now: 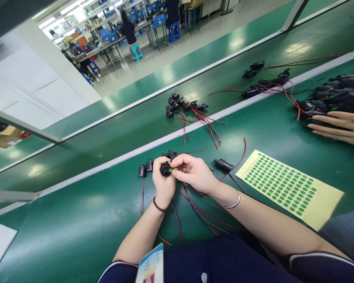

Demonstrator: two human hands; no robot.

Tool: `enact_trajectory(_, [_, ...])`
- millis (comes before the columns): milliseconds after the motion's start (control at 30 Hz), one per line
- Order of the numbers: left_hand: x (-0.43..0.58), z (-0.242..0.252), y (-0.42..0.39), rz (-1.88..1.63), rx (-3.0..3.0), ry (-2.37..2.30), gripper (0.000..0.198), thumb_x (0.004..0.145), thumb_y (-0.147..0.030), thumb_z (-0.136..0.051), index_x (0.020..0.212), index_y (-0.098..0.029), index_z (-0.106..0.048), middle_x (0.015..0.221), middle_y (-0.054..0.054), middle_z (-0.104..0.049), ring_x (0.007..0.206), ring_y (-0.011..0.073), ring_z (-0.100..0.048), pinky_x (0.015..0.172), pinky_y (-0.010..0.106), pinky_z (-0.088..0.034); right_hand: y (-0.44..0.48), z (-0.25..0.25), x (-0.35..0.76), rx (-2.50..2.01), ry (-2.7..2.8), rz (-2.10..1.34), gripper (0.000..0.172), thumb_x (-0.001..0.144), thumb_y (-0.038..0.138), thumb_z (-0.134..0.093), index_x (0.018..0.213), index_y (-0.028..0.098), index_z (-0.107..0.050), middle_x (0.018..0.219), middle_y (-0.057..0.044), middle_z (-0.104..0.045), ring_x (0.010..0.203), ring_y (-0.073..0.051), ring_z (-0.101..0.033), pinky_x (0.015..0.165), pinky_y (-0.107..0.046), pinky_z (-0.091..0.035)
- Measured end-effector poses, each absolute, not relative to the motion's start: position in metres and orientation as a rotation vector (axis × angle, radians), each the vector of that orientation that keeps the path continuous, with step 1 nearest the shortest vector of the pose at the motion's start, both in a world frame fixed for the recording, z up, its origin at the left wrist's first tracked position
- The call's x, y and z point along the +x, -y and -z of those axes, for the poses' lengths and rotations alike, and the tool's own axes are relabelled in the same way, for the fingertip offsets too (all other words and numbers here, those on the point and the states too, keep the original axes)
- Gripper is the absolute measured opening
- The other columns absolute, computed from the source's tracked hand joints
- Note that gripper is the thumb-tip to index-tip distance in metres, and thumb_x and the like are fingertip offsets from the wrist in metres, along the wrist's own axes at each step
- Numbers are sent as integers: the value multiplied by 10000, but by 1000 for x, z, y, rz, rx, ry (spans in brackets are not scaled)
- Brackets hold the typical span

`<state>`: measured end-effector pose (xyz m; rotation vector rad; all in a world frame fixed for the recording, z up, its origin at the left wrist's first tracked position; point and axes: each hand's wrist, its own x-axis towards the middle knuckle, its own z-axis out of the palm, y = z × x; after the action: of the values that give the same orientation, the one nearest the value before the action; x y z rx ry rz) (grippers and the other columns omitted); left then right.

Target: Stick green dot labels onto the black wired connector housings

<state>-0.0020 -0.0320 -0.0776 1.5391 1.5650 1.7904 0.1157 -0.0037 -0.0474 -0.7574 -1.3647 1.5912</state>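
Note:
My left hand (163, 188) is wrapped round a small black cylindrical pump-like part (165, 169), its round end facing up towards me. Between the thumb and forefinger of my right hand (194, 173) is a round green sticker (170, 170), right at the edge of that part. Whether the sticker touches the part I cannot tell. More such black parts lie just behind my hands, among them one at the left (141, 171). To the right lies another black part (223, 165) with a red wire. A pale yellow sheet of green dot stickers (321, 204) rests beside my right forearm.
Black parts with red wires form a cluster (174, 105) beyond the white strip (120, 159). At the right, another person's hand (342, 127) touches a large pile of black parts (336, 92). A white flat object (1, 245) lies far left. Metal frame bars cross the bench.

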Motion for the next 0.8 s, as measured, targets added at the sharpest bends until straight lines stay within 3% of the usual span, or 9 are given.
enact_trajectory(333, [-1,78,35,-1809,1594,-1641,230,677,-75,-526,850,-226,-526,879,15,-576,868,181,-569,810,352,-466,5,51,113,-772,1387,-1520,94,685,210,-693,747,201,-622,824,-15,-642,742,-148,-637,736,-319,-556])
enact_trajectory(500, [0,72,34,-1703,1420,-1501,177,691,-94,-557,820,-213,-534,819,-9,-583,776,142,-563,755,297,-460,1,49,118,-801,1517,-1396,85,725,238,-695,768,199,-633,848,-28,-647,806,-169,-635,794,-349,-536])
enact_trajectory(633, [-1,67,33,-1619,1393,-1383,129,715,-148,-633,774,-206,-534,775,-23,-574,743,128,-557,748,280,-454,-8,49,124,-815,1555,-1371,277,664,268,-776,901,201,-650,967,-46,-644,924,-198,-616,865,-379,-503])
enact_trajectory(800, [-5,63,32,-1569,1464,-1210,141,691,-141,-642,760,-208,-539,768,-26,-585,744,131,-566,756,288,-456,-15,50,125,-732,1404,-1650,402,550,297,-864,857,192,-625,876,-7,-624,821,-164,-603,862,-379,-501])
